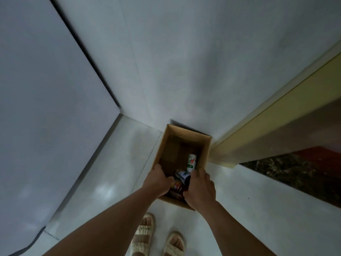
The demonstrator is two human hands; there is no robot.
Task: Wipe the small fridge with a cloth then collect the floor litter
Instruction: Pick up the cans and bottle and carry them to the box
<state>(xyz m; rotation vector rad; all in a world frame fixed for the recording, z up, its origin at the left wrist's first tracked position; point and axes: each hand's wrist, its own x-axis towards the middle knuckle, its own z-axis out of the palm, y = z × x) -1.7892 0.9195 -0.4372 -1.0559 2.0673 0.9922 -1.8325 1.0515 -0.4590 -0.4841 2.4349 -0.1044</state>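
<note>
- Cardboard box (167, 145), open-topped, standing on the pale floor (239, 200) at lower centre of the frame, far end against the white wall (166, 71).
- Inside: a white bottle with green and red lettering (191, 162) lying toward the right wall, a white printed cup or carton (181, 175) tipped below it, a red-and-orange wrapper or can (177, 186) half hidden near the bottom end; exact kinds too blurred to tell.
- Left hand (158, 182) curled over the box's left rim, thumb inside, clamped on the cardboard.
- Right hand (200, 187) curled over the right rim near the bottom corner, likewise gripping the edge.
- Step judged: second part of the task, litter already gathered in the box; box being held by both rims, either for lifting or for setting down — cannot tell which.
- Next move calls for an even, two-sided hold, box kept level so the loose pieces stay in.
- Sandalled feet (158, 237) at bottom centre, just below the box.
- Yellow door frame (267, 126) at right, dark speckled threshold (295, 172) beyond it.
- Grey-white panel (46, 108) filling the left of the frame, possibly the fridge; not certain.
</note>
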